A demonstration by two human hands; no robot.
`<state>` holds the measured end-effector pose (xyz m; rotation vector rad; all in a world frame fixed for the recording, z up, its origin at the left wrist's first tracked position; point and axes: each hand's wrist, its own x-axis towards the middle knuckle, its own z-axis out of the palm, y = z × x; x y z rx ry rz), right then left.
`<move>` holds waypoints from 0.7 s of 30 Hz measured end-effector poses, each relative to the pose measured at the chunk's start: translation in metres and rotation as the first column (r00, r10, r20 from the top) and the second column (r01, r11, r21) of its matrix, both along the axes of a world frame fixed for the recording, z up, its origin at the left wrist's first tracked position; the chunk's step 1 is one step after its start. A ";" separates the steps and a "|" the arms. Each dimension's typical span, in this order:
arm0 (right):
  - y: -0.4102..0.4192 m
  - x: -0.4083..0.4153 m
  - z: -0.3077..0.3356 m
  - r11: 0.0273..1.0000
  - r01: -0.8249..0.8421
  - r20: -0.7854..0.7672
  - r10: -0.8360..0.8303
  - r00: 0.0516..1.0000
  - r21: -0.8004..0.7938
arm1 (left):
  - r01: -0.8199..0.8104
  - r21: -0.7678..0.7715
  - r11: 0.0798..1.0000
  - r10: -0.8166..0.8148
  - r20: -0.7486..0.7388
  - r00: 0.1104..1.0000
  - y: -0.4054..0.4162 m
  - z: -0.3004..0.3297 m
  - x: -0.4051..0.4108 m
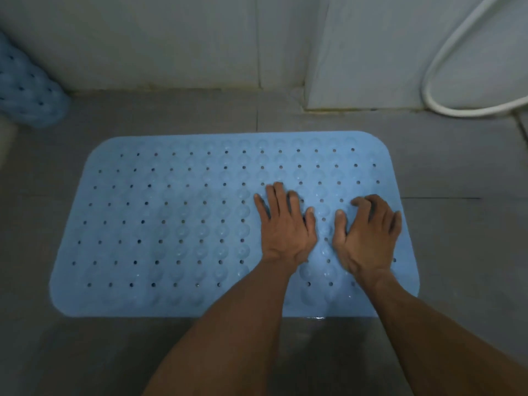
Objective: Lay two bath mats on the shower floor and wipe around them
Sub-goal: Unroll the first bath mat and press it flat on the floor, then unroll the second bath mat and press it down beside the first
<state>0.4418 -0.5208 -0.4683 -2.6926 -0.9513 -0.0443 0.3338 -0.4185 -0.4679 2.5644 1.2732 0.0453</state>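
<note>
A white hose [445,61] loops down the far-right wall [171,41] of pale tiles, its bend reaching the floor [457,155] at the right edge. A second mat [27,87], blue with dark holes and a bumpy surface, stands bunched against the wall at the far left, well apart from the hands; its outline is blurred. Nothing lies on the floor between it and the flat mat.

The flat mat [171,224] is a light-blue rounded rectangle, rubbery in look, lying in the middle of the grey tiled floor. Rows of small round holes alternate with rows of shallow circular bumps. A little water glints at its near edge.

Both hands rest on the right half of this mat, side by side. The left hand [287,227] lies palm down, fingers spread, grasping nothing. The right hand [368,232] presses down with its fingers curled at the knuckles, thumb out, holding nothing.
</note>
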 end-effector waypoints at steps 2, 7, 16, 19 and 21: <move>-0.001 -0.001 0.000 1.000 -0.010 -0.034 0.010 0.999 -0.011 | 0.007 -0.060 0.998 -0.008 -0.008 1.000 0.002 0.007 -0.003; 0.006 0.005 0.024 0.978 -0.062 -0.219 0.017 0.976 -0.201 | 0.138 -0.334 0.932 -0.141 0.015 0.990 0.030 0.036 -0.024; 0.046 -0.066 0.080 0.920 -0.228 -0.266 0.145 0.953 -0.317 | 0.154 -0.106 0.982 -0.172 -0.182 0.968 0.117 0.083 -0.194; 0.089 -0.102 0.101 0.909 -0.319 -0.270 0.247 0.931 -0.268 | 0.073 -0.059 0.996 -0.084 -0.218 0.972 0.153 0.111 -0.245; 0.118 -0.125 0.120 0.894 -0.392 -0.272 0.330 0.904 -0.218 | 0.020 -0.025 0.999 -0.025 -0.226 0.974 0.172 0.134 -0.273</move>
